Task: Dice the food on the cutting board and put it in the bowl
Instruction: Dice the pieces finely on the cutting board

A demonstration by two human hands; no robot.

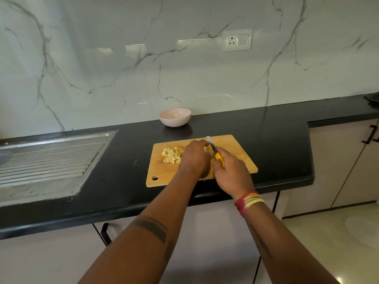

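While hands (213, 160) cut, diced pile (172, 155) lies just left.

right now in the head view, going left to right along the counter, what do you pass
sink drainboard → pile of diced food on the cutting board → left hand → knife → right hand gripping its yellow handle → cabinet door handle

A glossy white grey-veined marble wall (123, 58) rises behind the black stone countertop (123, 160); pale cabinets (336, 160) stand below it.
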